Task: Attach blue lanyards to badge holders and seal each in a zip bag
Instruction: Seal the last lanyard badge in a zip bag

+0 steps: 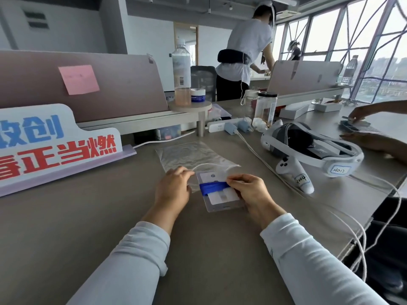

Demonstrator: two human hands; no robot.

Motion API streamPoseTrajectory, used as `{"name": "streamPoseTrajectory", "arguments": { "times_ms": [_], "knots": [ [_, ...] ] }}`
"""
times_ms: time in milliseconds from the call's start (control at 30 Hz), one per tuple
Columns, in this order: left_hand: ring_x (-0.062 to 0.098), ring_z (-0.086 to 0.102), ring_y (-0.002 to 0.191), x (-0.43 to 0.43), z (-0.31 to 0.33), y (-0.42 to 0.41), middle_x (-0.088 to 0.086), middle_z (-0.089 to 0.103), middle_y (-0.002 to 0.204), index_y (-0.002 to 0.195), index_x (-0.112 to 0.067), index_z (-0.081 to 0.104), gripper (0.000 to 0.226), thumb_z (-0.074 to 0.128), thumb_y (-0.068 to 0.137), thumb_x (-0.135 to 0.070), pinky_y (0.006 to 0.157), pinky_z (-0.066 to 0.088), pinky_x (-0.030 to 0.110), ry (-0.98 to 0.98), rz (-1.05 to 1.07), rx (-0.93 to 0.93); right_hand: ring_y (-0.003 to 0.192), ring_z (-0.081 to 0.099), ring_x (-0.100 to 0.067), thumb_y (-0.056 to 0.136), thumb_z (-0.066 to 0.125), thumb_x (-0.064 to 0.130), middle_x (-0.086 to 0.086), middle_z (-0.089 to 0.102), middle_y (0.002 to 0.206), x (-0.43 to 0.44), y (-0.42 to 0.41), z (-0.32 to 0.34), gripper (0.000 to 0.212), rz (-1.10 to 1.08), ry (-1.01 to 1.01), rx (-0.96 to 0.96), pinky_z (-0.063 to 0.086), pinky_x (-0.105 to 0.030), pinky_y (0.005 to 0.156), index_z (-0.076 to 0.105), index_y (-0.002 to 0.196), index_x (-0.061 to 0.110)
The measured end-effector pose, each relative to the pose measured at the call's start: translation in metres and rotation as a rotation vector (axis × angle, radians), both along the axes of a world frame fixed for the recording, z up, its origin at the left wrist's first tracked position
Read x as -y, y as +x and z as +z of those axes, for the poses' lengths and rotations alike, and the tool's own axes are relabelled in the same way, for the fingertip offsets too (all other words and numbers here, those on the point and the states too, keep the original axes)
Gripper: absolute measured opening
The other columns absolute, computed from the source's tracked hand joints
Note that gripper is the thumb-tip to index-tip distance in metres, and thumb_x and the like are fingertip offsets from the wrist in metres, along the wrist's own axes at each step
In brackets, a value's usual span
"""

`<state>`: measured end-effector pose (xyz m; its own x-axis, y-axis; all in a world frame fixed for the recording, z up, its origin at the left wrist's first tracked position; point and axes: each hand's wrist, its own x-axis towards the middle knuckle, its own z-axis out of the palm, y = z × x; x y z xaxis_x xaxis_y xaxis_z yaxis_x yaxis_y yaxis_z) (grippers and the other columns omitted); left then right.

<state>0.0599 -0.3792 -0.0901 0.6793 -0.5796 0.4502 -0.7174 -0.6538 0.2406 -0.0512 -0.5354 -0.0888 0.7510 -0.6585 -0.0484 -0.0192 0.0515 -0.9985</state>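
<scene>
With left hand (174, 188), fingers curled, pinching the open edge of the zip bag (189, 155); with right hand (248, 192), pinching the folded blue lanyard (212, 187) down across the badge holder (222, 201). Holder flat between both hands, far end at the bag's mouth, near end out on the table (110, 216). Rest of the bag spread beyond the fingertips. Right of the right hand, a white controller (293, 172) and a headset (308, 146). Left of the left hand, a lettered sign (55, 142).

Pale blue-grey left sleeve (132, 265), matching right sleeve (312, 260), softly creased, bare left grip (174, 190), bare right grip (251, 192)
</scene>
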Motion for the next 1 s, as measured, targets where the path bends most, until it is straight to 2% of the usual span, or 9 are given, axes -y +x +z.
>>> {"name": "streamPoseTrajectory", "arguments": {
  "times_ms": [233,367,467,567,633,733,833,900,1000],
  "knots": [
    [0.016,0.045,0.119,-0.006,0.006,-0.016,-0.007,0.045,0.136,0.137,-0.024,0.043,0.054,0.058,0.086,-0.02,0.097,0.038,0.027,0.08,-0.073,0.037,0.079,0.068,-0.019,0.081,0.071,0.014,-0.002,0.07,0.086,-0.003,0.001,-0.001,0.009,-0.155,-0.048,-0.049,0.058,-0.032,0.075,0.07,0.077,0.023],
    [0.013,0.045,0.12,-0.007,0.008,-0.026,-0.011,0.044,0.137,0.137,-0.027,0.042,0.051,0.055,0.088,-0.028,0.095,0.038,0.025,0.11,-0.142,0.045,0.068,0.062,-0.012,0.084,0.068,0.016,0.003,0.066,0.079,-0.003,0.001,-0.002,0.005,-0.328,-0.067,-0.011,0.055,-0.023,0.064,0.071,0.086,0.019],
    [0.012,0.046,0.119,-0.006,0.008,-0.034,-0.012,0.043,0.136,0.137,-0.027,0.042,0.051,0.054,0.088,-0.027,0.094,0.038,0.024,0.123,-0.181,0.05,0.058,0.057,-0.01,0.084,0.068,0.015,0.003,0.064,0.069,-0.007,0.005,-0.003,0.006,-0.4,-0.066,0.013,0.051,-0.022,0.058,0.072,0.083,0.019],
    [0.011,0.047,0.119,-0.005,0.008,-0.038,-0.012,0.043,0.136,0.137,-0.027,0.042,0.05,0.053,0.088,-0.029,0.094,0.037,0.024,0.118,-0.201,0.051,0.063,0.062,-0.014,0.084,0.068,0.017,0.001,0.067,0.068,-0.011,0.012,-0.006,0.009,-0.431,-0.062,0.013,0.057,-0.031,0.069,0.07,0.078,0.024],
    [0.011,0.046,0.12,-0.004,0.007,-0.04,-0.012,0.043,0.137,0.137,-0.028,0.042,0.05,0.054,0.088,-0.029,0.095,0.036,0.024,0.114,-0.219,0.057,0.071,0.066,-0.019,0.084,0.066,0.019,-0.002,0.07,0.074,-0.013,0.016,-0.009,0.008,-0.428,-0.08,-0.003,0.057,-0.036,0.078,0.073,0.081,0.02],
    [0.011,0.047,0.12,-0.004,0.006,-0.042,-0.014,0.044,0.137,0.135,-0.029,0.044,0.052,0.056,0.085,-0.027,0.095,0.036,0.024,0.108,-0.237,0.067,0.088,0.067,-0.024,0.085,0.058,0.011,-0.005,0.073,0.086,-0.017,0.024,-0.012,0.018,-0.33,-0.153,-0.065,0.053,-0.037,0.087,0.074,0.092,0.014],
    [0.012,0.051,0.117,-0.009,0.004,-0.042,-0.013,0.05,0.133,0.13,-0.029,0.051,0.051,0.061,0.081,-0.023,0.092,0.04,0.025,0.062,-0.238,0.043,0.093,0.065,-0.02,0.077,0.053,-0.001,-0.003,0.071,0.092,-0.023,0.028,-0.01,0.03,-0.1,-0.334,-0.129,0.05,-0.029,0.087,0.073,0.094,0.014],
    [0.013,0.054,0.114,-0.015,0.002,-0.04,-0.011,0.055,0.129,0.126,-0.027,0.056,0.049,0.064,0.078,-0.02,0.089,0.042,0.024,0.003,-0.232,0.02,0.095,0.064,-0.022,0.079,0.055,0.002,-0.004,0.071,0.095,-0.027,0.03,-0.009,0.027,0.021,-0.462,-0.164,0.049,-0.027,0.085,0.073,0.094,0.017],
    [0.011,0.055,0.113,-0.027,0.001,-0.034,-0.012,0.056,0.127,0.122,-0.028,0.059,0.046,0.065,0.078,-0.023,0.087,0.044,0.024,-0.039,-0.2,-0.02,0.103,0.061,-0.023,0.088,0.05,0.012,-0.004,0.068,0.11,-0.032,0.035,-0.009,0.028,0.152,-0.73,-0.301,0.043,-0.025,0.085,0.067,0.108,0.022]
  ]
}}
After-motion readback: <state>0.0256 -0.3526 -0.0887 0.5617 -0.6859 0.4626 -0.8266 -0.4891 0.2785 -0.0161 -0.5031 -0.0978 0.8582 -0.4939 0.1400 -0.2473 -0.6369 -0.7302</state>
